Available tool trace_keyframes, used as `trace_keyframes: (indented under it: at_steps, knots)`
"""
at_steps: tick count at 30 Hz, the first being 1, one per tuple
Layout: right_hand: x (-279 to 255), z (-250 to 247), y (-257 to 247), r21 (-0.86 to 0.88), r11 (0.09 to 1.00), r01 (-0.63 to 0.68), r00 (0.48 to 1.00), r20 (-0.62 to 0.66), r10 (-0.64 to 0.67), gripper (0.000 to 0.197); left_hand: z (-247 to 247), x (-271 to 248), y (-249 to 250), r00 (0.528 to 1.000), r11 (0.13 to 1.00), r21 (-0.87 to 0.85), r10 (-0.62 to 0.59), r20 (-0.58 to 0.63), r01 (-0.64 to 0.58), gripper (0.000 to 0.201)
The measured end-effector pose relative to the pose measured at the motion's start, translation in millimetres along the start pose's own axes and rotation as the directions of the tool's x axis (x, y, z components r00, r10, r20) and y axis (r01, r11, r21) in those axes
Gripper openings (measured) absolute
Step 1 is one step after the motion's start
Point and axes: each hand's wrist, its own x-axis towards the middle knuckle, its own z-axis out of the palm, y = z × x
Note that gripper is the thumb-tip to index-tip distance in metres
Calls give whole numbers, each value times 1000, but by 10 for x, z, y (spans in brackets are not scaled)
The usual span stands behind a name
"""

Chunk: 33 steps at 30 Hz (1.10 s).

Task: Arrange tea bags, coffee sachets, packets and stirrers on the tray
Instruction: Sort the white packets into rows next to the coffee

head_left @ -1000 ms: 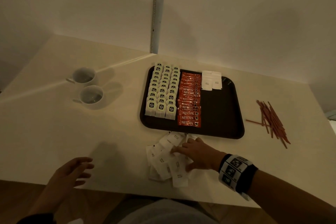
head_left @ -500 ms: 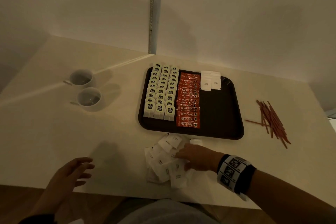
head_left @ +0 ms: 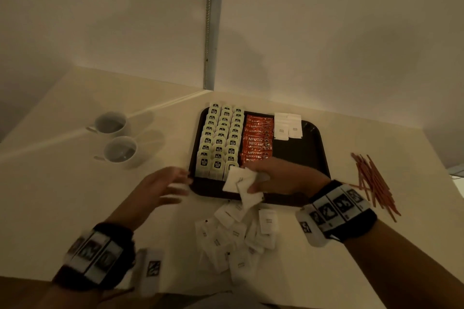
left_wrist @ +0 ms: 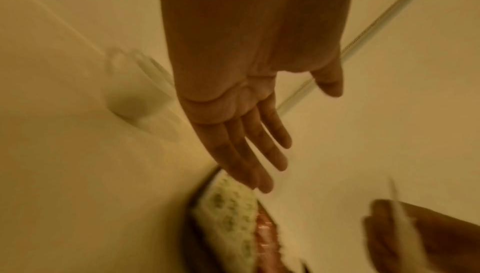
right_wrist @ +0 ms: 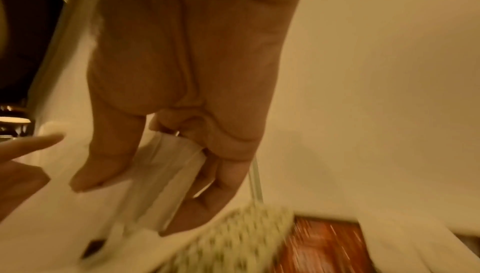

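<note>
White packets (head_left: 233, 236) lie heaped at the table's (head_left: 62, 195) near edge. Above them the right hand (head_left: 281, 178) pinches several packets over the tray's (head_left: 313, 158) near rim; the left hand (head_left: 160, 188), fingers spread, hovers beside it.

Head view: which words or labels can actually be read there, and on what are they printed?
"NESCAFE": on the red coffee sachets on the tray.
Tea bags: dark labels, too small to read.
White packets, on the tray and loose on the table: print too small.
Wrist bands: black-and-white marker patterns, no words.
</note>
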Motion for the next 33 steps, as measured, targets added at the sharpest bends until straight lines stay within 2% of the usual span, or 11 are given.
trace_keyframes:
  at_steps: [1,4,7,10,14,16,18,22,25,28,33]
  knots:
    - [31,-97,-83,-29,1000,4,1000,-1,-4,29,112,121,124,998,998,-58,-11,70,15,69]
    - [132,-329,-287,-78,996,52,998,-37,-55,34,457,423,514,965,987,-155,-7,262,49,35]
    - [247,-485,-338,-112,988,103,982,-145,-119,41,691,624,783,941,964,-247,-15,337,103,47]
    - [332,-578,-280,-13,987,162,952,-263,-159,42,813,786,871,934,897,-399,-41,355,191,51]
    - [412,-572,-161,130,957,258,883,-433,-180,47,932,906,900,946,816,-541,-20,325,203,48]
    - [462,-548,-86,36,970,240,786,-594,-173,49,979,949,899,955,793,-570,-48,292,214,48]
    - [461,-537,-4,56,981,185,697,-712,-91,47,1007,986,883,971,814,-546,-83,223,195,43]
    - [420,-444,117,154,955,252,681,-730,-62,46,1039,1067,869,986,859,-488,-95,139,152,38]
    - [441,-397,172,172,957,235,640,-768,-19,35,1055,1088,901,974,805,-556,-114,197,207,36]
    - [446,-416,241,205,948,243,616,-787,12,31,1053,1101,910,972,764,-609,-108,208,215,24]
    - [444,-402,243,223,928,299,561,-827,18,24,1077,1133,916,997,867,-494,-41,65,68,15]
